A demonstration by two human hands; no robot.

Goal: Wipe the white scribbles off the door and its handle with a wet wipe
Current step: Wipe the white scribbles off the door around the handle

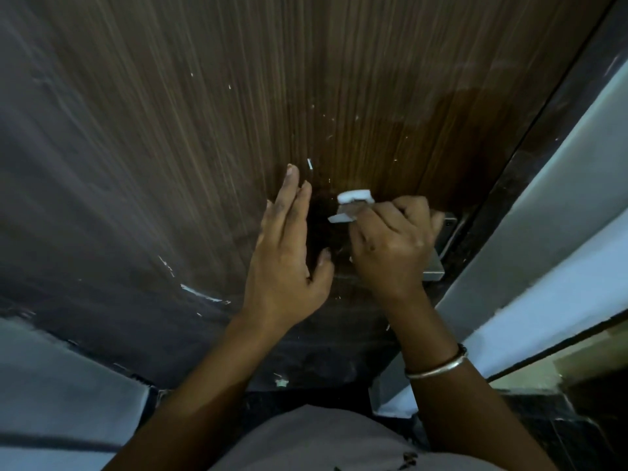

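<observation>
White wet wipe (353, 198) is clamped under the curled fingers of my right hand (390, 239), folded over the handle (445, 229). Its free edges stick out left of my knuckles, one on the far side of the lever and one on the near side. The metal handle's long axis runs left to right, free end pointing left. My left hand (285, 253) is just left of it, fingers straight, tips toward the far part of the brown wood-grain door (204, 130); contact cannot be confirmed. White scribbles (198, 292) show near and left of the hands.
</observation>
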